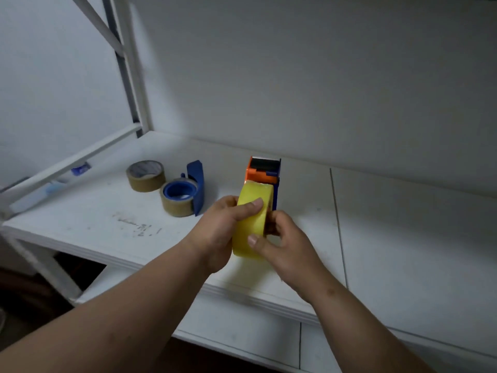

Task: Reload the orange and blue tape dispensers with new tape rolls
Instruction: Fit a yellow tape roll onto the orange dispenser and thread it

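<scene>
Both hands on the yellow tape roll (251,219): left hand (223,227) fingers curled over its rim, right hand (282,242) pinching its near edge, w/ orange dispenser (265,172) just behind; blue dispenser (195,187) far left on white table (390,238).

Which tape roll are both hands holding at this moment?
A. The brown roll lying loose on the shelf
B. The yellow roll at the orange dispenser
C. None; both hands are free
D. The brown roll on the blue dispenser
B: the left hand and right hand both grip the yellow roll by the orange dispenser.
</scene>
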